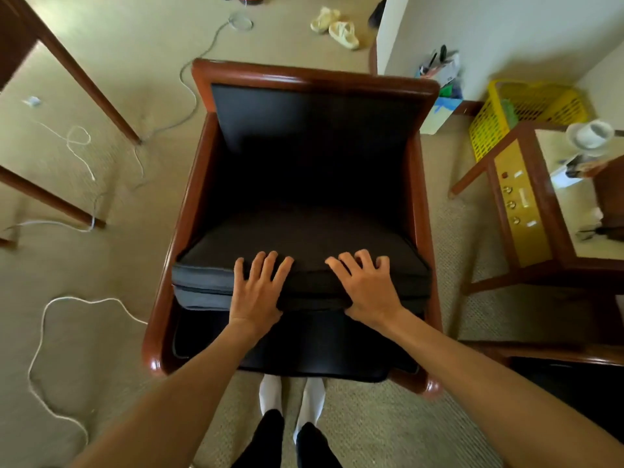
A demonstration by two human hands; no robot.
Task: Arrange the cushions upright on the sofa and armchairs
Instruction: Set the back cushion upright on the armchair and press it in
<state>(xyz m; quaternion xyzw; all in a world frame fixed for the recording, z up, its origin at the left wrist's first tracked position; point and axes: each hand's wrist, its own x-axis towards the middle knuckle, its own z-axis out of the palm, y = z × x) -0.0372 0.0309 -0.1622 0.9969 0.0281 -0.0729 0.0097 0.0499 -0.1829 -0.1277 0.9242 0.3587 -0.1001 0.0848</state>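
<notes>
A wooden armchair (418,184) with a dark padded back stands straight in front of me. A dark grey seat cushion (304,238) lies flat on its seat, its front edge raised a little above the black seat base (304,349). My left hand (258,292) grips the cushion's front edge, fingers spread on top and thumb underneath. My right hand (366,288) holds the same edge a little to the right, fingers curled on the top surface. Both hands are side by side at the middle of the edge.
A wooden side table (533,211) with a white cup (589,133) stands to the right, a yellow basket (526,109) behind it. Wooden table legs (84,82) stand at the left. White cables (44,332) trail over the carpet. Shoes (337,27) lie beyond the chair.
</notes>
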